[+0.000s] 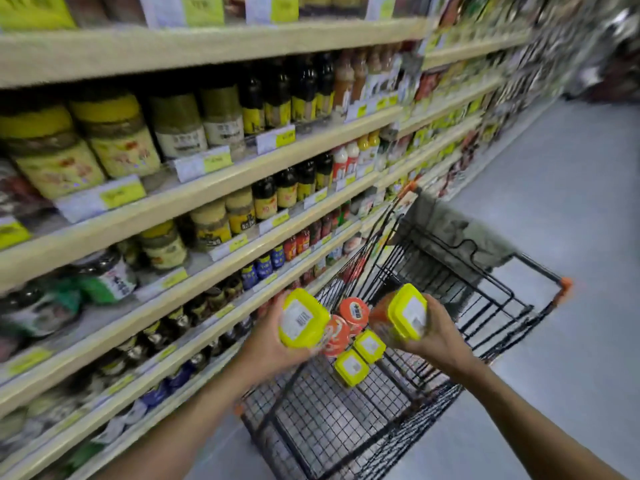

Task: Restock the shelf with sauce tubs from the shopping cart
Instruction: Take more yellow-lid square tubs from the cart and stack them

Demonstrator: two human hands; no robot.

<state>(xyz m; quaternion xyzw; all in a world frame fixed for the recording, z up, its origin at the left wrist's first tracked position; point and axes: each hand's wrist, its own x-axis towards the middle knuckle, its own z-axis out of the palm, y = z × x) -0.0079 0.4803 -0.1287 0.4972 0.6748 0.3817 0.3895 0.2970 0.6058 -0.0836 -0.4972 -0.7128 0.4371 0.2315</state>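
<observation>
My left hand (pixel 268 336) grips a yellow-lidded sauce tub (pixel 302 318) above the black wire shopping cart (pixel 346 427). My right hand (pixel 438 332) grips a second yellow-lidded tub (pixel 407 311), tilted so its lid faces me. Inside the cart lie two more yellow-lidded tubs (pixel 360 356) and red-lidded tubs (pixel 353 313). The shelf (pixel 207 271) of jars and bottles runs along the left. The picture is blurred by motion.
Several shelf levels on the left hold jars, dark bottles and yellow price tags (pixel 218 159). The cart has orange corner caps (pixel 566 284) and a grey cloth (pixel 446 230) at its far end. Grey floor (pixel 571 202) lies to the right of the cart.
</observation>
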